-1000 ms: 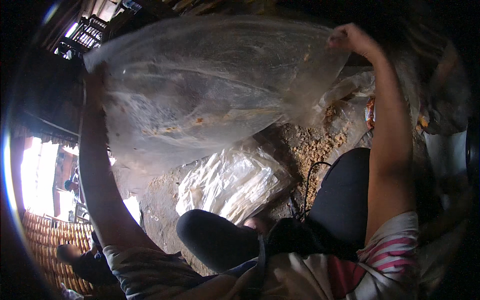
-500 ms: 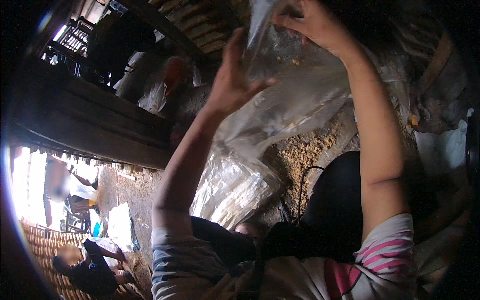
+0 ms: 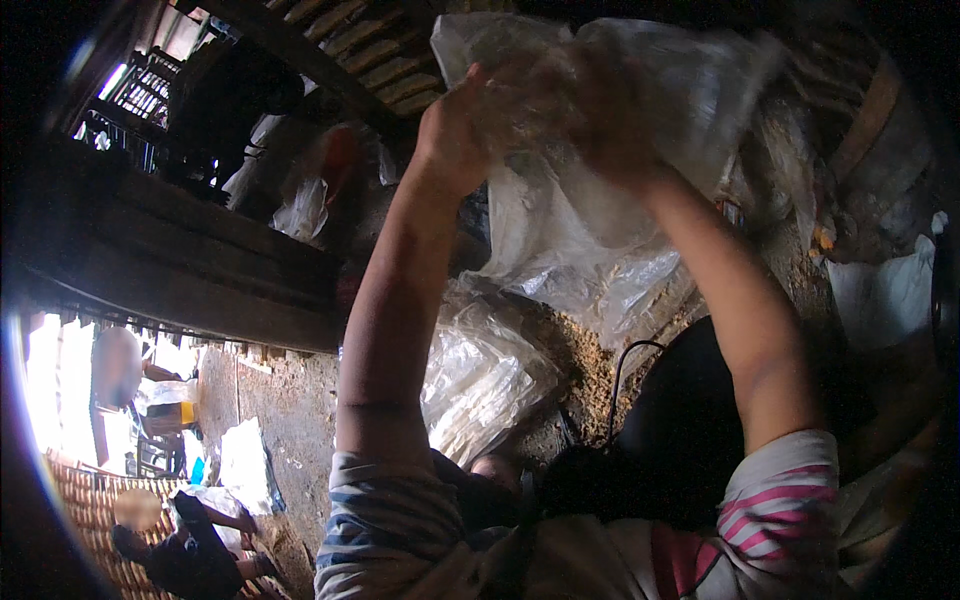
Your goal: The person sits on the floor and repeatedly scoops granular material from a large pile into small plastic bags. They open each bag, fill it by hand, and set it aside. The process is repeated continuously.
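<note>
A large clear plastic sheet (image 3: pixel 570 215) is lifted in front of me, crumpled at the top and hanging down in folds. My left hand (image 3: pixel 455 140) grips its left side with curled fingers, partly covered by the film. On the other side, my right hand (image 3: pixel 610 125) is closed on the plastic; it is blurred and seen through the film, so its fingertips are hard to make out. More crumpled plastic (image 3: pixel 480 375) lies below, near my legs. Beside it are yellowish-brown crumbs or grains (image 3: pixel 592 375) on the ground.
A thick dark wooden beam (image 3: pixel 180 255) runs along the left. A dark animal (image 3: pixel 235 105) stands behind it. Two people are at the lower left, one bending down (image 3: pixel 185 550). A whitish sack (image 3: pixel 885 300) lies at right, and a dark rounded object (image 3: pixel 680 400) is close to me.
My left hand, earlier open and apart from the plastic, now grips it. My right hand has come down and inward. The sheet has been raised and spread between both hands.
</note>
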`<state>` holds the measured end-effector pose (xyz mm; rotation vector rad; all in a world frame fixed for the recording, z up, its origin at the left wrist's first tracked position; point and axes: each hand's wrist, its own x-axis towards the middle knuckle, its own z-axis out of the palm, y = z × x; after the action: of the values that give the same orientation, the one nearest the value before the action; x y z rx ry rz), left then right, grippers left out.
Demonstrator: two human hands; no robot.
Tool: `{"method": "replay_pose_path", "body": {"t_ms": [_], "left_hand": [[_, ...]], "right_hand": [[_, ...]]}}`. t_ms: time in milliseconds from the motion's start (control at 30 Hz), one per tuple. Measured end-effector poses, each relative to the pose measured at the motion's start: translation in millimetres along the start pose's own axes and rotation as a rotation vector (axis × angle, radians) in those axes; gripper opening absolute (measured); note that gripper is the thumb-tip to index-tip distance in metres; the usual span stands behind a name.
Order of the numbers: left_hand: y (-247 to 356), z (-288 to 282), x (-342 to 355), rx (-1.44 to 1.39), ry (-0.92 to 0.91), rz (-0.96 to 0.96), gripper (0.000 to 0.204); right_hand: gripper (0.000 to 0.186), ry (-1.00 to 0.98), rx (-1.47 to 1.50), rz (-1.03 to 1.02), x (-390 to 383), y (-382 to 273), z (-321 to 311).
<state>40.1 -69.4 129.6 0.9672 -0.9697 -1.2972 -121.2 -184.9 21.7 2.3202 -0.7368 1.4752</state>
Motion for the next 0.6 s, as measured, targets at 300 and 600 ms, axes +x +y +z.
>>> {"method": "replay_pose_path", "body": {"t_ms": [300, 600], "left_hand": [[28, -12, -28, 0.214, 0.192, 0.093, 0.054], [65, -74, -40, 0.490, 0.357, 0.246, 0.056]], "right_hand": [[0.089, 0.179, 0.478, 1.223, -22, 85, 9], [0.057, -0.261, 1.566, 1.095, -8, 77, -3]]}}
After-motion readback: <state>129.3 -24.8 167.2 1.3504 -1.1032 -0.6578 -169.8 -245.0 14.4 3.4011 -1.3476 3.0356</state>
